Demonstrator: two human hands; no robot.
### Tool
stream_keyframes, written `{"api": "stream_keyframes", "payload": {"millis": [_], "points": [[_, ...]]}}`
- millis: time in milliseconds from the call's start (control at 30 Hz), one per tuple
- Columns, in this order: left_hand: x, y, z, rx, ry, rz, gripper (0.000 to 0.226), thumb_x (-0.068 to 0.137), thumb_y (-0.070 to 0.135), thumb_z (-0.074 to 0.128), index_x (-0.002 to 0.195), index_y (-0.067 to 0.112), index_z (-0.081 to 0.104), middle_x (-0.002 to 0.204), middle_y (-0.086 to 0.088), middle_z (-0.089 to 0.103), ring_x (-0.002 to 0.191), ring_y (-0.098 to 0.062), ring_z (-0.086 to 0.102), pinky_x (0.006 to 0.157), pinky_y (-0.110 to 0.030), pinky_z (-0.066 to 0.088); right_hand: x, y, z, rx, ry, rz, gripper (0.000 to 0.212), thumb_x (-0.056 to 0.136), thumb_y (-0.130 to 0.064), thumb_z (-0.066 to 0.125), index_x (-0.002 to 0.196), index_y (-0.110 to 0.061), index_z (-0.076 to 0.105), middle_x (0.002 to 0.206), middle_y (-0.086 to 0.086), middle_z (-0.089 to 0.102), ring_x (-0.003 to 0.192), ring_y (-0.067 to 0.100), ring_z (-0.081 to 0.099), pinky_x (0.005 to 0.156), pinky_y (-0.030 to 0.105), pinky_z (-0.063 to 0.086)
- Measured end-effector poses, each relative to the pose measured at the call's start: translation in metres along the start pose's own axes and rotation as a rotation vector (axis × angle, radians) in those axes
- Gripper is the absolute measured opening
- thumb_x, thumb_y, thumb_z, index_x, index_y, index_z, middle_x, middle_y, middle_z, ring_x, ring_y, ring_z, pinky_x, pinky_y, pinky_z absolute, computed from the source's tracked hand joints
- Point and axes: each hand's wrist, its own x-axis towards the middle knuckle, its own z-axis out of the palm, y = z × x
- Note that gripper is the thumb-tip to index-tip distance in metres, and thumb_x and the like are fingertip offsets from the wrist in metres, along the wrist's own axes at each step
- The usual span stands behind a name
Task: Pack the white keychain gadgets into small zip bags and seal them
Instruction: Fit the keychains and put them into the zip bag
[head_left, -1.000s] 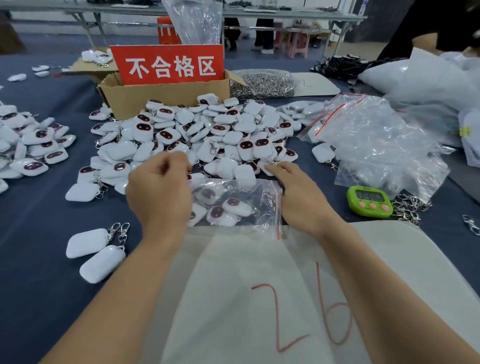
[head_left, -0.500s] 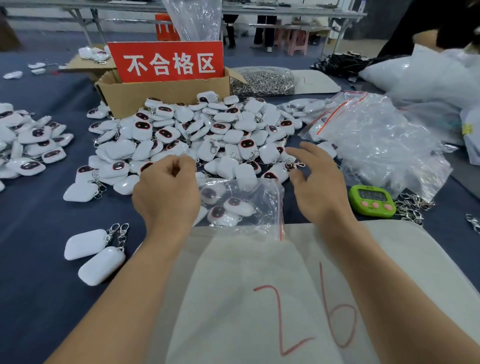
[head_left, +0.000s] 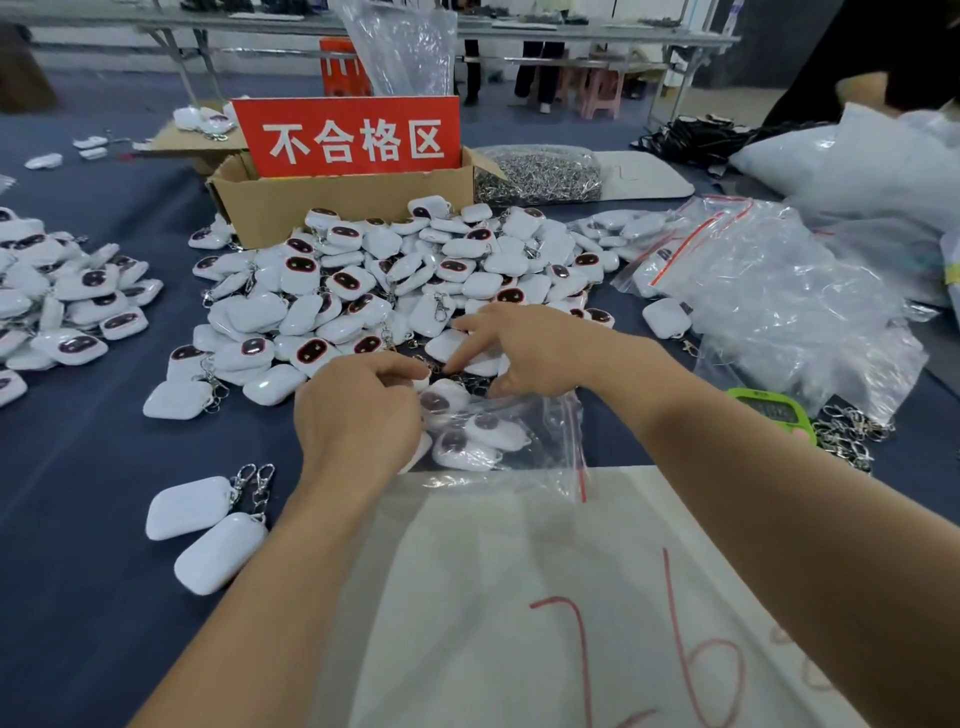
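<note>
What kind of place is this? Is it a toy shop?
More likely a packing workshop: heaps of white keychain gadgets on a work table, a pile of empty zip bags, and a cardboard box with a red sign.

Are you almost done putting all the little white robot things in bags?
Not nearly. Done: a few gadgets already sit inside the zip bag in front of the hands. In hand: the left hand holds the bag's mouth while the right hand reaches to a gadget at the opening; the bag looks unsealed. Left: the big pile of gadgets and another heap at the left edge lie loose.
</note>
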Motion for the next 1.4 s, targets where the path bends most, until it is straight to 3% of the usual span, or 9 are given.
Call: {"api": "stream_keyframes", "payload": {"millis": [167,233,400,533,733,900,1100,1233,1400], "points": [[-0.005,0.006,-0.004,-0.079,-0.007,-0.054,0.045,0.078,0.004,0.046,0.075,0.036,0.078,0.058,0.016,0.068,0.050,-0.016,0.065,0.067,-0.042,0.062,-0.004,-0.005,0.005,0.000,0.298,0.057,0.032,0.091,-0.012,0.073,0.113,-0.034,0.079,0.160,-0.006,0.046,0.151,0.020,0.032,0.119,0.032,0.026],[-0.008,0.010,-0.006,-0.107,0.012,-0.058,0.048,0.068,0.006,0.044,0.073,0.039,0.077,0.058,0.014,0.068,0.047,-0.012,0.061,0.065,-0.042,0.062,-0.006,-0.016,0.002,0.177,0.281,0.019,0.033,0.086,-0.011,0.078,0.107,-0.036,0.080,0.159,-0.006,0.048,0.150,0.017,0.035,0.117,0.030,0.026],[-0.015,0.015,-0.010,-0.066,0.008,-0.059,0.054,0.064,0.008,0.047,0.072,0.055,0.072,0.060,0.023,0.067,0.053,-0.012,0.064,0.067,-0.035,0.059,0.006,-0.032,0.005,-0.077,0.042,-0.014,0.037,0.088,-0.034,0.079,0.123,-0.041,0.072,0.170,0.000,0.028,0.157,0.023,0.018,0.125,0.041,0.021],[-0.014,0.015,-0.010,-0.031,0.037,-0.087,0.045,0.069,0.006,0.050,0.068,0.044,0.074,0.054,0.018,0.066,0.053,-0.013,0.064,0.076,-0.036,0.056,0.006,-0.026,0.008,-0.138,0.255,0.158,0.039,0.084,-0.036,0.083,0.121,-0.031,0.074,0.161,0.001,0.042,0.153,0.026,0.027,0.123,0.040,0.021],[-0.007,0.010,-0.005,0.012,0.119,-0.039,0.037,0.078,0.014,0.051,0.093,0.038,0.075,0.071,0.013,0.071,0.077,-0.020,0.069,0.101,-0.045,0.046,-0.042,-0.009,-0.001,0.848,0.827,0.405,0.036,0.065,-0.016,0.093,0.094,-0.031,0.077,0.112,-0.005,0.075,0.093,0.004,0.069,0.080,0.026,0.053],[-0.018,0.015,0.001,0.070,0.435,0.294,0.038,0.082,0.009,0.059,0.108,0.031,0.077,0.098,0.010,0.074,0.097,-0.023,0.058,0.093,-0.033,0.030,-0.098,-0.001,0.021,1.265,1.030,0.450,0.019,0.083,0.001,0.075,0.083,-0.015,0.065,0.065,0.002,0.071,0.050,0.013,0.058,0.047,0.023,0.047],[-0.087,0.034,0.041,-0.055,0.251,0.797,0.031,0.082,0.012,0.057,0.102,0.020,0.079,0.092,0.007,0.075,0.086,-0.019,0.063,0.078,-0.029,0.047,-0.136,-0.013,0.050,1.540,0.933,0.538,0.022,0.104,-0.024,0.054,0.084,-0.015,0.051,0.058,0.012,0.062,0.038,0.019,0.039,0.038,0.023,0.029],[-0.102,0.038,0.053,-0.029,0.102,0.770,0.032,0.093,0.027,0.054,0.114,0.023,0.078,0.093,0.008,0.073,0.084,-0.018,0.065,0.074,-0.030,0.047,-0.140,-0.027,0.053,1.598,0.848,0.448,0.032,0.086,-0.027,0.057,0.058,-0.017,0.070,0.050,0.009,0.055,0.044,0.021,0.041,0.048,0.032,0.030],[-0.078,0.034,0.045,-0.004,0.095,0.652,0.026,0.094,0.029,0.061,0.111,0.023,0.079,0.088,0.009,0.073,0.085,-0.016,0.055,0.084,-0.031,0.042,-0.139,-0.023,0.052,1.578,0.711,0.343,0.034,0.078,-0.031,0.051,0.075,-0.010,0.078,0.068,0.020,0.062,0.048,0.022,0.038,0.052,0.031,0.035]]}}
